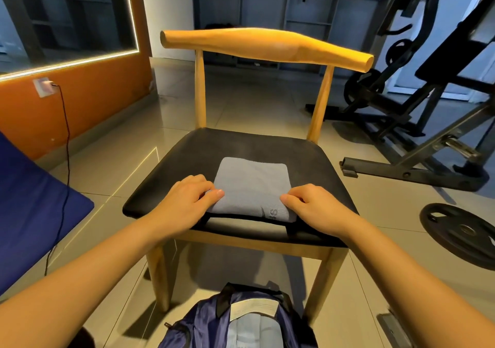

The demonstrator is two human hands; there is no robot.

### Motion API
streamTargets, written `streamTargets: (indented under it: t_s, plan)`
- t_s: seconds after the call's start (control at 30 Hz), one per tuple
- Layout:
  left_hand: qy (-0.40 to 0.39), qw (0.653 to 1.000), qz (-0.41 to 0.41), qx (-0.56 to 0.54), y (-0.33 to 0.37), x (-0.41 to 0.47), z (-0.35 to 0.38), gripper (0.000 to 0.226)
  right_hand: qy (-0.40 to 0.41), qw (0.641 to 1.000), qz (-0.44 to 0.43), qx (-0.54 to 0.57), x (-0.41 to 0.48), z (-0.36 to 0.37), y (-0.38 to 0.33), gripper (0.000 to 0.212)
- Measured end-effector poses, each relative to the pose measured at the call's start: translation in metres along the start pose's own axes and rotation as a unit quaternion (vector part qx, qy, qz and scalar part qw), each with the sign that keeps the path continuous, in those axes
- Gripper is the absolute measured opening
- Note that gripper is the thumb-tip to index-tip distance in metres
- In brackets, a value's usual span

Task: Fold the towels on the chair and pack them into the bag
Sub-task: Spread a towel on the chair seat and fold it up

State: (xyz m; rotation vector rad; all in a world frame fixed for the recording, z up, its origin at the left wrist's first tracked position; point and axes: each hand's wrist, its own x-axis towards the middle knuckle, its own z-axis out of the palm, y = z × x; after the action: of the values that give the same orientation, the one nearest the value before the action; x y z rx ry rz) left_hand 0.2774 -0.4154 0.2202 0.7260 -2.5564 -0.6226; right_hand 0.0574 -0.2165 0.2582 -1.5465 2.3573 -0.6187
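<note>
Head view, single frame.

- Chair (241,144): wooden frame with a curved top rail and a black padded seat; centre of the frame.
- Towel (251,184): grey-blue, folded to a compact, roughly square pad. It lies flat on the seat, lower centre of the frame, close to the seat's front edge. Small dark lettering shows near its lower right corner but is too small to read.
- Left hand (184,200): at the towel's lower left corner, thumb lying on top of the cloth and fingers curled at its side edge, pinching that corner.
- Right hand (318,208): at the towel's lower right corner in a matching pose, thumb on top and fingers curled, gripping that corner. Both bare forearms enter from the bottom corners of the frame.
- Bag (203,323): dark blue and shiny, on the floor at bottom centre, just in front of the chair's front legs. Its top is open; pale blue cloth and a whitish strip show inside.
- Floor (254,101): glossy grey tiles.
- Blue cushion (32,200): left edge of the frame.
- Orange wall (80,101): upper left, carrying a mirror (67,12) edged by a lit strip, plus a socket (44,86) with a black cable (67,146) hanging down.
- Shelving (267,4): grey, top centre.
- Weight bench (428,93): black frame, upper right.
- Weight plate (460,232): flat on the floor, right edge.
</note>
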Motion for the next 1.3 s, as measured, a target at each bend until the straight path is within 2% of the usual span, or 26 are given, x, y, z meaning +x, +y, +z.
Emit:
streamTargets:
  t_s: [0.13,0.17,0.23,0.3,0.37,0.47,0.57,0.63,0.7,0.8,0.87,0.93,1.07,1.13,1.2,1.3]
  plan:
    - [0.055,0.997,-0.039,-0.031,0.006,0.005,0.003,0.028,0.114,0.990,-0.016,-0.086,0.002,0.007,-0.005,0.025]
    - [0.079,0.996,-0.027,-0.017,0.008,0.005,0.003,0.023,0.146,0.982,-0.042,-0.108,0.001,0.009,-0.007,0.021]
    - [0.135,0.988,0.055,0.053,0.010,0.005,0.006,0.017,0.177,0.966,-0.105,-0.155,-0.001,0.016,-0.008,0.017]
    - [0.155,0.974,0.129,0.104,0.010,0.001,0.009,0.022,0.172,0.958,-0.151,-0.173,-0.006,0.022,-0.008,0.026]
    - [0.145,0.970,0.158,0.114,0.006,-0.002,0.008,0.037,0.159,0.958,-0.164,-0.172,-0.012,0.022,-0.006,0.037]
    - [0.096,0.977,0.159,0.104,-0.003,-0.005,0.004,0.048,0.115,0.962,-0.158,-0.188,-0.017,0.017,0.001,0.036]
    - [0.059,0.983,0.149,0.093,-0.010,-0.002,0.001,0.053,0.098,0.976,-0.144,-0.134,-0.017,0.012,0.002,0.033]
    - [0.051,0.986,0.141,0.069,-0.010,-0.001,-0.003,0.049,0.077,0.983,-0.131,-0.105,-0.016,0.006,-0.001,0.028]
    - [0.040,0.992,0.122,0.017,-0.008,-0.001,-0.006,0.034,0.036,0.993,-0.096,-0.058,-0.014,-0.001,-0.003,0.022]
    - [-0.005,0.997,0.051,-0.059,-0.007,-0.001,-0.007,0.016,-0.001,0.998,-0.048,0.039,-0.011,-0.006,-0.003,0.016]
    - [-0.026,0.994,0.014,-0.103,-0.008,0.002,-0.005,0.013,0.014,0.998,-0.027,0.058,-0.008,-0.004,-0.003,0.011]
    - [-0.018,0.990,-0.005,-0.139,-0.005,0.006,-0.001,0.013,0.056,0.998,-0.009,0.039,-0.006,0.003,-0.005,0.015]
    - [0.099,0.988,-0.018,-0.113,0.004,0.016,0.011,0.011,0.191,0.971,-0.065,-0.131,-0.001,0.018,-0.007,0.019]
    - [0.147,0.985,0.009,-0.093,0.007,0.018,0.015,0.009,0.206,0.957,-0.091,-0.184,0.000,0.026,-0.010,0.017]
    - [0.169,0.983,0.049,-0.047,0.006,0.016,0.019,0.015,0.204,0.955,-0.105,-0.191,-0.003,0.033,-0.014,0.019]
    - [0.138,0.984,0.113,0.009,0.002,0.007,0.015,0.026,0.174,0.962,-0.111,-0.176,-0.011,0.032,-0.012,0.030]
